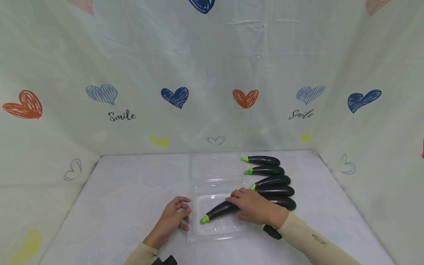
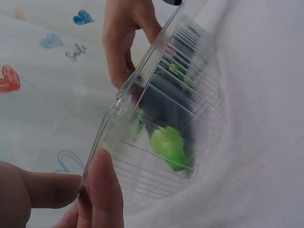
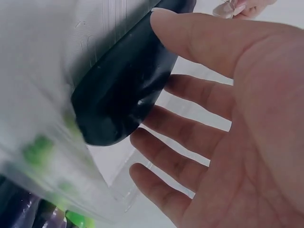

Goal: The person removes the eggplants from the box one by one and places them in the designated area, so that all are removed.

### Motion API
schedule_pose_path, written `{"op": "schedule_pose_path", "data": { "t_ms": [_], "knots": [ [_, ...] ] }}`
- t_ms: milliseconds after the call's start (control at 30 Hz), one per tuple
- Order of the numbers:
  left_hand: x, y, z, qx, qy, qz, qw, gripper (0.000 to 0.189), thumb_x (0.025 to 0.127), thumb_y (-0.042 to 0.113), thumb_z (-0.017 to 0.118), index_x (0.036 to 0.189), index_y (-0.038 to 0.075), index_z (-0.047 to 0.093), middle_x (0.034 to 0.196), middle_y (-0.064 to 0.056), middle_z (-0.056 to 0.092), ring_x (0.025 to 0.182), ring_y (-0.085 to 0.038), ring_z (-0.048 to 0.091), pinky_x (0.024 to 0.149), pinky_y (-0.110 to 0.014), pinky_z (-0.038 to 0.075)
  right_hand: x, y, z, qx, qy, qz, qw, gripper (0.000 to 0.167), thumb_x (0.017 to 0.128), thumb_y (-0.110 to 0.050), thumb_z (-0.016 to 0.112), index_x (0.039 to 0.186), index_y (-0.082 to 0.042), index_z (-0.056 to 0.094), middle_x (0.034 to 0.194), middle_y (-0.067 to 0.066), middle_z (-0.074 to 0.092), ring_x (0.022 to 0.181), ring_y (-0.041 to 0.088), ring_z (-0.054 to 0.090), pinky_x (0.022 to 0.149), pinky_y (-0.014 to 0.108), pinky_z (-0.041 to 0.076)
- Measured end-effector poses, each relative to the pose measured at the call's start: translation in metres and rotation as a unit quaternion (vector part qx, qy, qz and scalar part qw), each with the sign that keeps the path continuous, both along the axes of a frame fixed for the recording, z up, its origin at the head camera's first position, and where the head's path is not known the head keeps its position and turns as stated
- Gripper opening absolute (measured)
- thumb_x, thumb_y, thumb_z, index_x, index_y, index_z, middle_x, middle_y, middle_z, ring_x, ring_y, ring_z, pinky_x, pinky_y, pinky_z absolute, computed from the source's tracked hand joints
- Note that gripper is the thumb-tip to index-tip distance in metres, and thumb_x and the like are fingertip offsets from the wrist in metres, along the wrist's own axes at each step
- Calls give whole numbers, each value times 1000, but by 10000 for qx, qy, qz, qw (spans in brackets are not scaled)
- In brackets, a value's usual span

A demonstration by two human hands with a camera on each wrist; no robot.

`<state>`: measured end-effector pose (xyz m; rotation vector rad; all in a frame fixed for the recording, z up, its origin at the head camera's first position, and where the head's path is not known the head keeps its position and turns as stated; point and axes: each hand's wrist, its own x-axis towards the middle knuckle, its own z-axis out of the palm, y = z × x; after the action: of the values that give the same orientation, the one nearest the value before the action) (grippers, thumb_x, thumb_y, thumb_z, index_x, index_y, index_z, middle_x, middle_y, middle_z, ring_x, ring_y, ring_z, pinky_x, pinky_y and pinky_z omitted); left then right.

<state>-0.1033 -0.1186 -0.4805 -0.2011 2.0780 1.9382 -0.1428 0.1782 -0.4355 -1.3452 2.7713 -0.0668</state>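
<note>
A glossy dark eggplant (image 1: pixel 221 210) with a green stem end lies slantwise over the base of a clear plastic clamshell box (image 1: pixel 212 237). My right hand (image 1: pixel 256 207) holds its thicker end from above. In the right wrist view, thumb and fingertips lie on opposite sides of the eggplant (image 3: pixel 126 80). At the box's left edge is my left hand (image 1: pixel 172 217); the left wrist view shows its thumb and fingers pinching the thin rim (image 2: pixel 102 128). The green stem (image 2: pixel 168 148) shows through the ribbed wall there.
The box's lid (image 1: pixel 215 166) lies opened flat behind the base. Several more eggplants (image 1: pixel 276 190) lie in a column right of the box, stems toward it, the nearest partly hidden by my right hand. A printed curtain (image 1: pixel 212 121) borders the white table (image 1: pixel 139 184) at the back and sides.
</note>
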Motion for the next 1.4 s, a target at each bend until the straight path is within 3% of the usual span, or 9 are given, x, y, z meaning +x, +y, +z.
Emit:
{"op": "schedule_pose_path", "data": {
  "t_ms": [333, 633, 767, 1000, 1400],
  "knots": [
    [1, -1, -1, 85, 46, -48, 9999, 35, 100, -4, 59, 133, -10, 49, 98, -8, 59, 72, -18, 62, 54, -31, 61, -4, -5, -2, 277, 234, 300, 9989, 46, 78, -19, 93, 119, -13, 73, 107, -1, 71, 102, 18, 65, 92, 33, 56],
    [1, 0, -1, 55, 12, 3, 10000, 34, 101, -4, 59, 133, -9, 50, 97, -9, 60, 72, -19, 62, 54, -31, 61, -1, -4, 1, 471, 15, 97, 9988, 43, 80, -21, 92, 119, -14, 73, 110, -2, 72, 107, 18, 64, 99, 36, 56],
    [1, 0, -1, 13, 3, 33, 10000, 34, 101, -4, 60, 133, -9, 50, 97, -9, 60, 71, -19, 63, 54, -32, 61, 0, 1, 3, 312, 33, -8, 9995, 45, 82, -22, 91, 122, -15, 72, 114, -1, 71, 112, 19, 64, 101, 37, 56],
    [2, -1, -3, -29, 32, 73, 10000, 34, 101, -4, 60, 133, -9, 51, 97, -10, 61, 71, -19, 63, 53, -32, 60, 6, 13, 14, -145, 458, 49, 9988, 49, 81, -21, 91, 125, -14, 72, 114, -1, 70, 111, 19, 63, 96, 37, 58],
    [1, -1, -3, -147, -36, 51, 9999, 36, 100, -2, 61, 134, -10, 50, 99, -10, 61, 72, -19, 63, 54, -31, 60, 20, 39, 32, -812, 445, -283, 9953, 48, 83, -16, 90, 126, -14, 72, 115, -6, 69, 113, 17, 63, 100, 39, 56]
  ]
}}
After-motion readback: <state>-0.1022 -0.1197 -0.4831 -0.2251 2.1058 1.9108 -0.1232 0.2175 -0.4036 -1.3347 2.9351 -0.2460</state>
